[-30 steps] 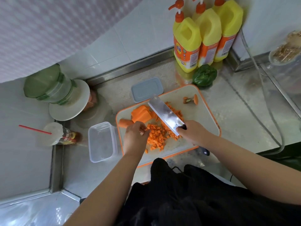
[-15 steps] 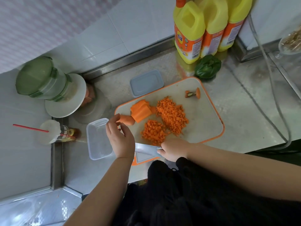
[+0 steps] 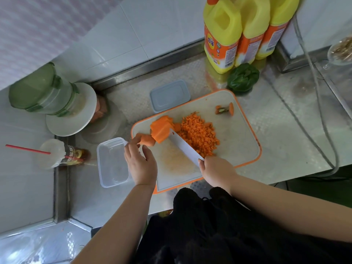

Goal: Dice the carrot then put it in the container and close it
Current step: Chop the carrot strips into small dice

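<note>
Since half a second ago, the right hand point(image 3: 217, 171) gripping the broad steel cleaver point(image 3: 185, 147) has swept loose, light orange carrot dice point(image 3: 199, 135) together on the orange-rimmed cutting board point(image 3: 240, 130); the left hand point(image 3: 141, 164) hovers open beside the clear plastic container point(image 3: 112, 162). Scoop them on the blade.

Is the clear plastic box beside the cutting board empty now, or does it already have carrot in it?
Empty. The box shows only its clear bottom; the diced carrot lies on the cutting board.

Three yellow detergent bottles point(image 3: 245, 31) at back wall; green pepper point(image 3: 242, 77) just beside; red-strawed cup point(image 3: 57, 154) left
</note>
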The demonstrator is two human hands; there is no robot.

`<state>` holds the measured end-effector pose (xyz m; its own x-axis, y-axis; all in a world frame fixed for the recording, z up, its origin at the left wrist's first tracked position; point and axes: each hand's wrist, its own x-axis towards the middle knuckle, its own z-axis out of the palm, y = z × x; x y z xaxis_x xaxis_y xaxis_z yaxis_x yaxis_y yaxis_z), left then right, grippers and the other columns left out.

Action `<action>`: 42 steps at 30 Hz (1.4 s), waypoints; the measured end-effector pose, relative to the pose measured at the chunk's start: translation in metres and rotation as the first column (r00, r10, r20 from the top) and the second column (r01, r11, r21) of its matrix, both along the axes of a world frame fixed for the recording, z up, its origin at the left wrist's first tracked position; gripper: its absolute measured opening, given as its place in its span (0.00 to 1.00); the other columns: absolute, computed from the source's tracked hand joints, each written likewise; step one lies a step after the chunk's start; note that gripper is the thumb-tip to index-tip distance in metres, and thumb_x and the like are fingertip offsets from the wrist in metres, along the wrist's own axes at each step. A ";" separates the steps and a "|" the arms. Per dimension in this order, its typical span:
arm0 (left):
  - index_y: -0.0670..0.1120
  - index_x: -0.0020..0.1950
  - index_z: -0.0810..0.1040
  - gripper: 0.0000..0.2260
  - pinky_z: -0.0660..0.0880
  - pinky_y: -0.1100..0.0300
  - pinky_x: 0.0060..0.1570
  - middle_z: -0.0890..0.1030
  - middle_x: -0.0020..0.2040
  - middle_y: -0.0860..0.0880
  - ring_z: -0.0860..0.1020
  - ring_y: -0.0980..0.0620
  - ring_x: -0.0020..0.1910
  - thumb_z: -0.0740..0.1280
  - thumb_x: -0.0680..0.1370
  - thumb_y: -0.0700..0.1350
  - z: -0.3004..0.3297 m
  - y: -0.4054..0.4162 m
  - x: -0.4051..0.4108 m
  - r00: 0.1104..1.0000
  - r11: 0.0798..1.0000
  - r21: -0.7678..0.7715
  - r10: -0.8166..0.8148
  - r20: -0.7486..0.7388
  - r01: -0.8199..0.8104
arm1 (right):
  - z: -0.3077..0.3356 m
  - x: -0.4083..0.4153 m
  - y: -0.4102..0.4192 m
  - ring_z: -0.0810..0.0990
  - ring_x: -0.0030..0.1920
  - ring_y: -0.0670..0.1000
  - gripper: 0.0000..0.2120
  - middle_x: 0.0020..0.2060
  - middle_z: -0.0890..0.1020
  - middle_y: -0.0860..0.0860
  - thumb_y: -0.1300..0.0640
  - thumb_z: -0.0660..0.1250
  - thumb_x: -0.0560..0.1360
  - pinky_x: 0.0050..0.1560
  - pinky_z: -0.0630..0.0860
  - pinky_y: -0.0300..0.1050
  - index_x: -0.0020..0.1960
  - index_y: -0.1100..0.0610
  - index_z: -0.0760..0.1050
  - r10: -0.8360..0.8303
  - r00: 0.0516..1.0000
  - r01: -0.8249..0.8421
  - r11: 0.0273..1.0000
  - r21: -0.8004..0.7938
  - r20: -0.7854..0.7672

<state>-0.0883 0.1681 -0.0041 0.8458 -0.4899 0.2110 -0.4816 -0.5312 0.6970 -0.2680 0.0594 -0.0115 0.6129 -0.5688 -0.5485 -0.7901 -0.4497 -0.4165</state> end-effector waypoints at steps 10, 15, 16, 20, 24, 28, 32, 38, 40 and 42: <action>0.42 0.62 0.78 0.13 0.71 0.47 0.60 0.76 0.60 0.44 0.71 0.43 0.59 0.65 0.78 0.37 -0.009 -0.002 0.003 0.996 0.981 0.174 -0.092 -0.003 0.091 | 0.011 -0.009 -0.019 0.70 0.34 0.52 0.20 0.30 0.68 0.49 0.47 0.50 0.83 0.31 0.61 0.44 0.34 0.53 0.61 -0.071 0.997 0.070 0.996 0.057 0.016; 0.46 0.64 0.78 0.14 0.69 0.48 0.64 0.77 0.61 0.48 0.73 0.44 0.61 0.65 0.78 0.40 0.000 -0.035 0.019 0.980 0.948 0.249 -0.191 -0.052 0.198 | 0.024 -0.016 -0.040 0.69 0.32 0.53 0.22 0.28 0.68 0.51 0.46 0.54 0.82 0.29 0.58 0.44 0.33 0.56 0.61 -0.222 0.969 0.208 0.970 0.128 0.106; 0.46 0.63 0.78 0.14 0.69 0.49 0.65 0.78 0.61 0.48 0.74 0.44 0.60 0.64 0.78 0.41 0.004 -0.042 0.018 0.978 0.950 0.232 -0.201 -0.057 0.209 | 0.027 -0.016 -0.043 0.69 0.31 0.53 0.22 0.28 0.68 0.52 0.46 0.54 0.81 0.30 0.60 0.46 0.33 0.57 0.62 -0.249 0.961 0.231 0.962 0.143 0.124; 0.44 0.68 0.75 0.25 0.65 0.52 0.65 0.77 0.66 0.45 0.73 0.42 0.63 0.59 0.72 0.33 0.011 -0.058 -0.012 0.844 0.852 0.323 -0.490 0.218 0.412 | 0.035 -0.012 -0.052 0.67 0.23 0.52 0.22 0.25 0.67 0.55 0.47 0.56 0.81 0.30 0.67 0.46 0.34 0.60 0.64 -0.389 0.907 0.311 0.878 0.365 0.163; 0.47 0.78 0.59 0.33 0.62 0.45 0.72 0.64 0.77 0.50 0.64 0.42 0.74 0.56 0.72 0.37 -0.013 -0.047 -0.041 0.516 0.606 0.620 -0.782 0.349 0.498 | 0.045 -0.004 -0.052 0.63 0.20 0.51 0.27 0.20 0.64 0.52 0.39 0.53 0.80 0.27 0.67 0.44 0.30 0.56 0.61 -0.572 0.806 0.382 0.698 0.605 0.151; 0.44 0.78 0.57 0.33 0.59 0.43 0.73 0.63 0.77 0.47 0.62 0.44 0.76 0.62 0.73 0.39 -0.033 -0.029 -0.047 0.645 0.644 0.687 -0.689 0.330 0.337 | 0.058 -0.004 -0.055 0.63 0.21 0.50 0.27 0.22 0.65 0.52 0.38 0.46 0.81 0.27 0.66 0.41 0.36 0.58 0.62 -0.690 0.719 0.449 0.552 0.703 0.082; 0.48 0.77 0.60 0.31 0.59 0.40 0.73 0.65 0.76 0.45 0.64 0.41 0.74 0.59 0.74 0.38 -0.021 -0.028 -0.048 0.574 0.634 0.640 -0.742 0.347 0.434 | 0.059 -0.005 -0.056 0.63 0.20 0.50 0.25 0.23 0.66 0.52 0.40 0.45 0.82 0.27 0.67 0.42 0.44 0.60 0.67 -0.678 0.732 0.446 0.552 0.705 0.067; 0.48 0.68 0.76 0.21 0.63 0.41 0.69 0.71 0.72 0.46 0.67 0.41 0.72 0.70 0.75 0.47 -0.020 -0.035 -0.037 0.724 0.700 0.606 -0.631 0.279 0.377 | 0.063 -0.005 -0.062 0.64 0.21 0.49 0.23 0.23 0.67 0.51 0.43 0.48 0.82 0.25 0.67 0.42 0.35 0.57 0.62 -0.646 0.746 0.438 0.660 0.610 0.162; 0.48 0.57 0.83 0.12 0.68 0.41 0.65 0.77 0.66 0.45 0.72 0.39 0.67 0.68 0.76 0.49 -0.019 -0.037 -0.021 0.788 0.755 0.544 -0.562 0.252 0.365 | 0.061 -0.007 -0.065 0.65 0.22 0.50 0.24 0.24 0.68 0.51 0.44 0.49 0.83 0.24 0.68 0.42 0.34 0.57 0.65 -0.617 0.761 0.437 0.717 0.543 0.203; 0.46 0.58 0.83 0.12 0.69 0.43 0.63 0.79 0.63 0.44 0.75 0.37 0.63 0.70 0.76 0.47 -0.012 -0.042 -0.003 0.873 0.816 0.475 -0.455 0.175 0.330 | 0.059 -0.010 -0.065 0.65 0.21 0.51 0.24 0.23 0.68 0.51 0.44 0.48 0.83 0.24 0.69 0.42 0.35 0.57 0.66 -0.590 0.778 0.418 0.744 0.522 0.218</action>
<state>-0.0912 0.1257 -0.0163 0.5011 -0.8599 0.0973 -0.8460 -0.4631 0.2643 -0.2778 -0.0058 0.0473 0.4967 -0.6116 -0.6158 -0.6066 0.2628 -0.7503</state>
